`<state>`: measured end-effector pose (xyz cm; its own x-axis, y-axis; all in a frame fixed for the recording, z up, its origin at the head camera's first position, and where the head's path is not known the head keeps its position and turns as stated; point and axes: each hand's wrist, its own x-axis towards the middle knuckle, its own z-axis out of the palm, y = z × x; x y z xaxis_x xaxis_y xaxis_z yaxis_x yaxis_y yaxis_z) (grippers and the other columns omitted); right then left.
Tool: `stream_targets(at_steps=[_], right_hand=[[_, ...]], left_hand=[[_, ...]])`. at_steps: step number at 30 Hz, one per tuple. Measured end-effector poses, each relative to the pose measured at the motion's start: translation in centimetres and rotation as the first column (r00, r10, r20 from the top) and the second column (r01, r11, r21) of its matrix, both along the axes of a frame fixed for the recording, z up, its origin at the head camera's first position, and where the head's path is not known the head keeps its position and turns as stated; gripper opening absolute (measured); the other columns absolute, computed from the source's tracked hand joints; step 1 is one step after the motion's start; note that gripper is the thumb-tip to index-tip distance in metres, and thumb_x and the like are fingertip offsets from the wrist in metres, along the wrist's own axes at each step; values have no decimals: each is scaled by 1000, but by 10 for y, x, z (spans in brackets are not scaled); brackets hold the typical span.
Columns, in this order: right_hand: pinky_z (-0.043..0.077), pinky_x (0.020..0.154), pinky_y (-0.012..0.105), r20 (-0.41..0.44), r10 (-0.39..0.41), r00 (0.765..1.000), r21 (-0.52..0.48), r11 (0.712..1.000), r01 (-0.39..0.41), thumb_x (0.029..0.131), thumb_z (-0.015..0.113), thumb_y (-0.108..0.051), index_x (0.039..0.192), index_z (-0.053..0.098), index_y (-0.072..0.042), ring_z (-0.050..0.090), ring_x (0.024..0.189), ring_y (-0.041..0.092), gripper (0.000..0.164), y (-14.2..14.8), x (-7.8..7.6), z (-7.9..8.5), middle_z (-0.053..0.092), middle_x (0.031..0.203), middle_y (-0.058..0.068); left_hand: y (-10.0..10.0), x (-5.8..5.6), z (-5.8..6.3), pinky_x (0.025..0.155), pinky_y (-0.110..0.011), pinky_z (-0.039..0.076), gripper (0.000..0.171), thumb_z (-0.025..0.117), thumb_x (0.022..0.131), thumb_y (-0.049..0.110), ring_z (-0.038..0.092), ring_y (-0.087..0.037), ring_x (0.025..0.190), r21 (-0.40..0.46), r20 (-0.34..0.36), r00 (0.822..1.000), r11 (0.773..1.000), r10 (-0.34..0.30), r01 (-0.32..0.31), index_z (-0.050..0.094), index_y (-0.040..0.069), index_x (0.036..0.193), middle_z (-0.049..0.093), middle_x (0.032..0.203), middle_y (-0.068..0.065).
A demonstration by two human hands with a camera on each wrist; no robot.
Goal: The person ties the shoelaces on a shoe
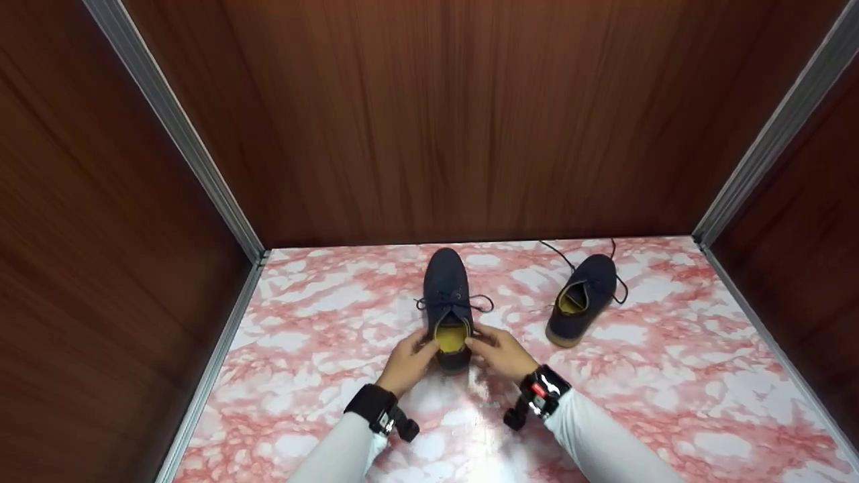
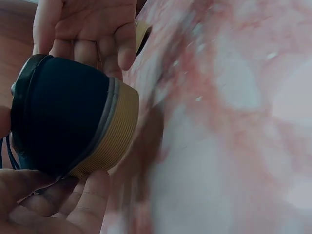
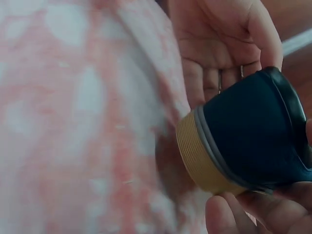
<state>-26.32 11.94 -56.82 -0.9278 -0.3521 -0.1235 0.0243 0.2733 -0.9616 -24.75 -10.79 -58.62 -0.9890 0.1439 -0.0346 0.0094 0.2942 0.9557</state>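
A dark navy lace-up shoe (image 1: 445, 274) points its toe at the back wall, its lace tied in a bow, with a yellow insole showing. My left hand (image 1: 408, 362) grips the left side near the heel, thumb at the opening's rim and fingers along the outside. On the opposite side my right hand (image 1: 503, 352) holds it the same way. The blue heel (image 2: 68, 109) and ribbed tan sole (image 3: 202, 151) show between both hands in the wrist views. Whether the sole touches the floor, I cannot tell.
A second navy shoe (image 1: 597, 278) stands to the right, angled, its laces loose. Brown wood-grain panels (image 1: 429, 121) rise behind and at both sides, with metal strips (image 1: 201, 144) at the corners. Underneath lies a red-and-white marbled surface (image 1: 322, 295).
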Motion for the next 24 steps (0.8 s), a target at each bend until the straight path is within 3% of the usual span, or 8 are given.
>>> stream_targets(at_steps=[5,11,16,22,24], right_hand=[[55,106,53,68,-63,996,-79,995,68,108,56,-22,159,36,2,67,125,37,60,-18,-26,0,58,145,31],[57,104,46,84,-171,982,-20,985,173,108,54,-25,158,43,-6,68,121,30,55,-33,-51,-2,63,143,25],[60,99,49,158,-207,966,-88,971,223,109,52,-21,156,46,-4,70,118,34,51,-42,-63,-7,63,140,29],[58,96,40,6,-293,956,46,955,292,107,55,-24,147,56,-3,74,107,32,45,-49,-69,-13,71,127,26],[58,94,41,11,-310,951,26,951,309,107,54,-22,144,56,-1,74,107,35,43,-51,-70,-15,71,121,27]], left_hand=[[3,-29,0,118,-47,46,50,56,105,27,61,-32,133,-16,-17,994,994,104,-105,57,1,147,66,141,-20],[10,-60,-1,118,-47,45,49,50,101,26,60,-30,134,-36,16,980,980,198,-198,63,2,142,68,140,-17],[15,-71,-3,113,-45,49,46,49,100,26,64,-29,125,-36,70,961,963,268,-266,68,4,136,72,133,-15],[13,-77,-3,110,-44,51,43,54,103,30,66,-29,123,-73,66,936,937,346,-341,68,5,135,73,130,-15],[11,-79,-2,108,-45,51,43,55,104,32,67,-30,121,-72,61,929,930,365,-361,68,5,136,73,127,-17]])
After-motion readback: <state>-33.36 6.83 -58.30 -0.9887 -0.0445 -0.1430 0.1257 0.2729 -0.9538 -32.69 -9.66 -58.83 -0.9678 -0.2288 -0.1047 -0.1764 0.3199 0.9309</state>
